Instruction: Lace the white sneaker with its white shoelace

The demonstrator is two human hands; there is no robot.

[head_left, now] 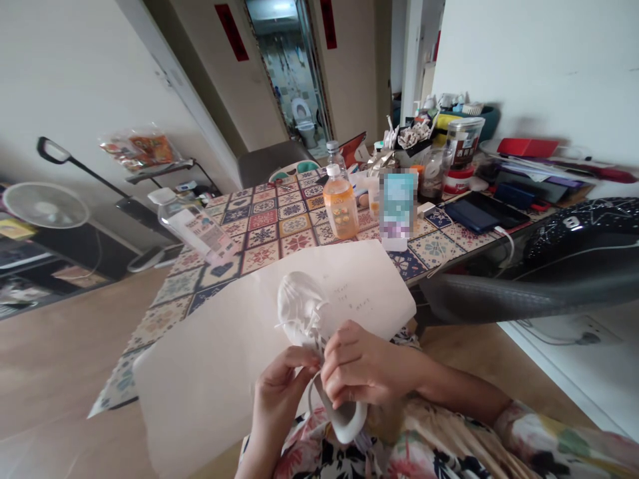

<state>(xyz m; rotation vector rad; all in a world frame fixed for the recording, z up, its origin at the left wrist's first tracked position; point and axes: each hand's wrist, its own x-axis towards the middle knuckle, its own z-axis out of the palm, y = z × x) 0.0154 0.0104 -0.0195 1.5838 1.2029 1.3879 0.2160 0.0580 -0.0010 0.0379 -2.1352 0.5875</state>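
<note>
Head view looks down on a left hand (284,392) and a right hand (364,366), both closed around a white laced shoe (302,309) held just above the lap. Directly beyond the hands, a large handwritten paper sheet (359,286) lies between them and the tile-patterned bench (279,226). Farther ahead of the hands stand a bottle of orange drink (340,203) and a blurred box (398,199). Ahead and left of the hands, a clear plastic bottle (194,226) lies on its side. Ahead and right, beyond a dark tablet (484,213), are a lidded plastic jar (463,143) and a teal tub (486,120) crowded with small items.
</note>
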